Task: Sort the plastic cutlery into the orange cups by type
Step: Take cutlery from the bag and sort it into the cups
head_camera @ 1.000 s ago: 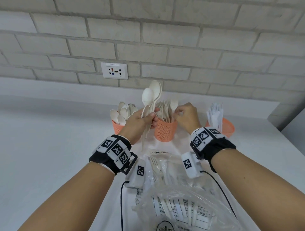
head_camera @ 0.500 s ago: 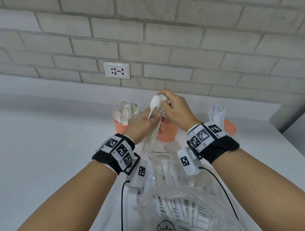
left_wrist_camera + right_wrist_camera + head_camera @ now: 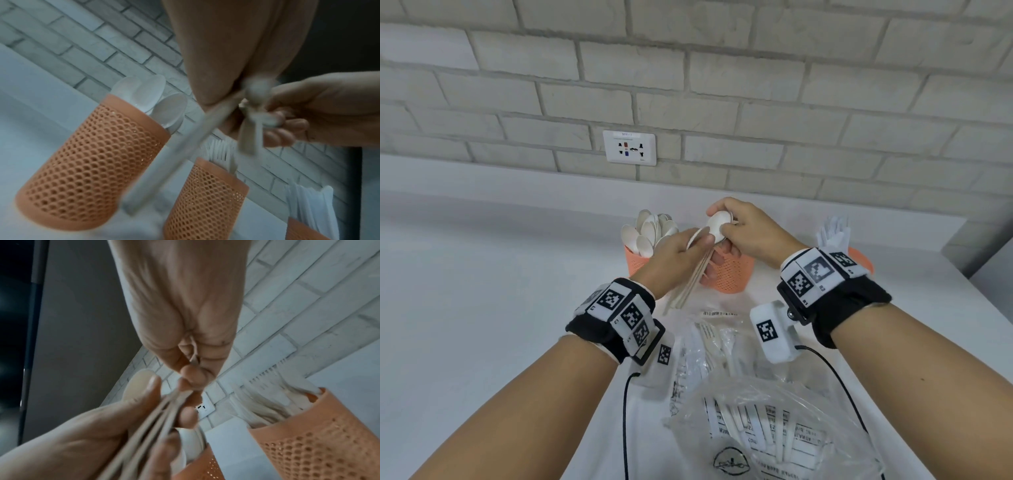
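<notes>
- Now left hand (image 3: 674, 255) grips spoons (image 3: 697, 274) by the handles; right hand (image 3: 751, 233) pinches their bowls, above the cups (image 3: 729, 274).
- Advice: square the bowls, drop handles-first into the left spoon cup (image 3: 635, 263).

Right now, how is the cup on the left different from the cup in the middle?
The left cup holds spoons, their rounded bowls sticking up; the middle cup holds forks, their tines sticking up. In the head view the left cup shows beside the left hand, while the middle cup sits mostly behind both hands and the spoons they hold. Both cups are orange mesh and stand upright on the white counter.
</notes>
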The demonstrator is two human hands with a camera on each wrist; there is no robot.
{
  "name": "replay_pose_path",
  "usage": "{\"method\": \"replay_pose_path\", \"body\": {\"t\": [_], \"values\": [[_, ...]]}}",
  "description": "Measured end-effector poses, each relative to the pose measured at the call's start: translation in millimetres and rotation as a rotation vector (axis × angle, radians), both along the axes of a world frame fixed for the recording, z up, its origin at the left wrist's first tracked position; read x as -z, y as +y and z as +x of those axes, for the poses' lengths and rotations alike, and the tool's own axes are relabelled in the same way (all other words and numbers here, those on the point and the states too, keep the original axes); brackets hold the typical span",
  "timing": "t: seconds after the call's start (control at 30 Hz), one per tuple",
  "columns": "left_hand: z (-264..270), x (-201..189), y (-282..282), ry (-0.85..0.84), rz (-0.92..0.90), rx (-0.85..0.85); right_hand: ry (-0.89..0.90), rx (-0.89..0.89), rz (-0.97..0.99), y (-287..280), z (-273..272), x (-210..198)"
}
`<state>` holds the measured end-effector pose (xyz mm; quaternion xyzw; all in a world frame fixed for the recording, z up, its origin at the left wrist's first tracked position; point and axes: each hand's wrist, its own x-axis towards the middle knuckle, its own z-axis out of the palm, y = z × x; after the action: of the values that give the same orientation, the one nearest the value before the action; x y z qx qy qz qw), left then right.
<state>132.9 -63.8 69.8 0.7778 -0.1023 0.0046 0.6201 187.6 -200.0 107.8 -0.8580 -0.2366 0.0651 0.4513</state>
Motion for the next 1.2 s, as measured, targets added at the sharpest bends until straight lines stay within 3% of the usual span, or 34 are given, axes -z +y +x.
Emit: {"method": "replay_pose_path", "body": {"t": [0.17,0.27,0.4,0.47,0.63,0.73,0.93,1.1,1.2], "values": [[-7.3,-3.0,7.0,0.088,-0.126,0.029,-0.070,-0.088,0.058,4.7,-9.6,5.2],[-7.4,-1.4,10.9,0.196,-0.175,0.055,-0.301,-0.109,-0.027,9.9,-13.8,5.2],[-6.9,1.0,14.4,0.174,-0.082,0.089,-0.494,-0.187,-0.096,18.0,-17.2,8.9],[-7.9,1.3,16.2,0.139,-0.045,0.071,-0.391,-0.174,-0.027,19.8,-18.3,11.1],[-7.0,-4.1,13.8,0.088,-0.146,-0.047,0.145,-0.208,0.231,25.7,-25.8,4.9],[0.1,-11.0,12.8,0.098,-0.219,-0.102,0.099,-0.259,0.163,29.9,-26.4,-0.8],[1.5,-26.0,25.5,-0.008,-0.084,-0.131,-0.156,-0.111,0.095,40.9,-17.1,-3.5],[22.8,-20.3,76.1,-0.156,-0.072,-0.453,-0.381,0.209,0.259,34.7,2.3,-5.3],[24.6,2.3,93.7,-0.046,0.007,-0.490,-0.463,0.306,0.343,43.3,1.8,-1.1]]}}
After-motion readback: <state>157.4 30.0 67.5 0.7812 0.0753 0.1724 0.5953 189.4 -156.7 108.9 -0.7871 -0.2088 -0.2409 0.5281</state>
